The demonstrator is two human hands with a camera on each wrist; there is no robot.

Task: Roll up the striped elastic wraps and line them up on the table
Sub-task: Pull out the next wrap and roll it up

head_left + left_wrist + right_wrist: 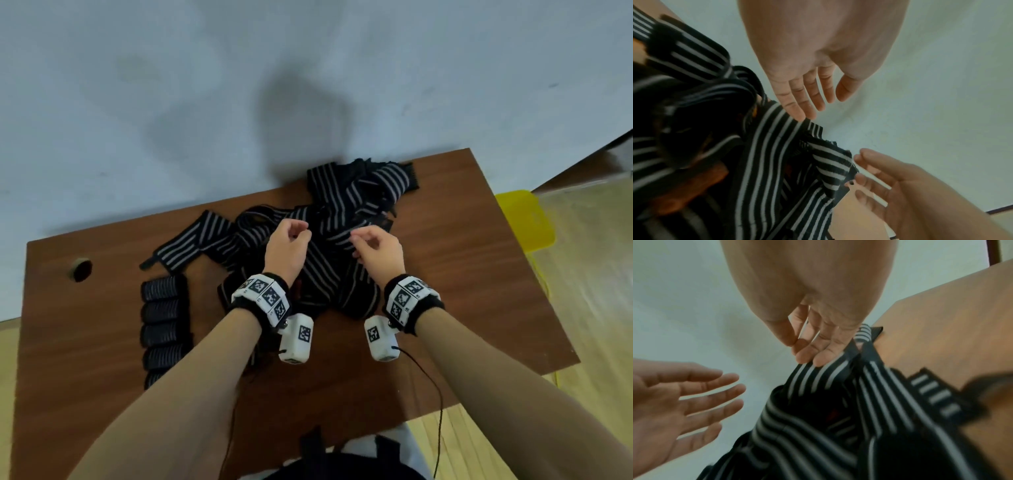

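- On the brown table (pixel 462 274), in the head view, a tangled heap of striped elastic wraps (pixel 342 240) lies from the middle toward the far edge. One loose wrap (pixel 191 245) trails out of it toward the left edge, its long axis slanting from the heap down to a dark tab end.
- Near the left edge, a column of rolled wraps (pixel 164 329) runs toward the near edge. Each roll's axis lies across the table, left to right.
- Above the heap, the left hand (pixel 286 246) and right hand (pixel 378 251) hover with fingers loosely curled, holding nothing.
- From the left wrist view, the left hand's fingers (pixel 797 100) hang relaxed with their tips at a striped band; contact is hard to judge. A frayed band end (pixel 830 164) sticks up just beside the right hand.
- From the right wrist view, the right hand's fingertips (pixel 818 360) sit at the edge of a striped strip (pixel 818 378), without any curl round it.
- The fabric looks light, soft and floppy, and likely stretchy. Bands cross each other, so pulling mid-length would probably drag neighbours along.
- A free end, such as the frayed one, seems the best place to pinch, with the stripes then followed lengthwise.
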